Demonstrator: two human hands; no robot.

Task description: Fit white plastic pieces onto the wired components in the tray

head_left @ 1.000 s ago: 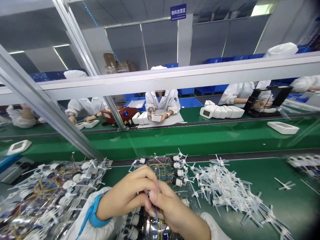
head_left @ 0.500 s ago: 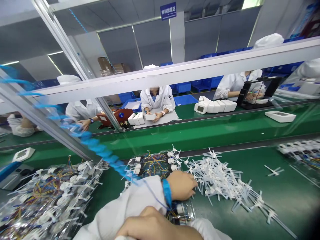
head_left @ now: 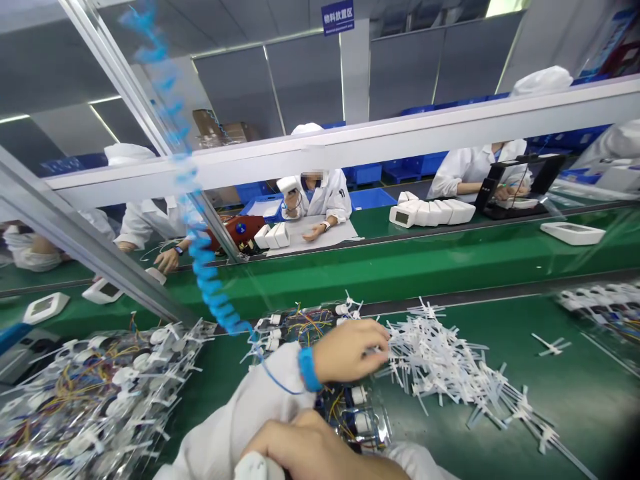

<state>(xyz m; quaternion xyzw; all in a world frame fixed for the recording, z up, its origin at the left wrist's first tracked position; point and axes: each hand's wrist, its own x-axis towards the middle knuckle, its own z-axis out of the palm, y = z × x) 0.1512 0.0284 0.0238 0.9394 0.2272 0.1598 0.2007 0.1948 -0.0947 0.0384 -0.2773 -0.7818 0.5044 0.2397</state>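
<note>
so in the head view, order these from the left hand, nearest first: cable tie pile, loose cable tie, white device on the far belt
From the left hand:
1. cable tie pile: at the fingertips, to the right
2. loose cable tie: farther right, same green belt
3. white device: ahead and right, on the far belt

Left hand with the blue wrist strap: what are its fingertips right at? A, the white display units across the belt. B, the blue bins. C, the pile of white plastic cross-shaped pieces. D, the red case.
C. The left hand, with its blue wrist strap, has its fingertips at the edge of the pile of white plastic cross-shaped pieces.
</note>
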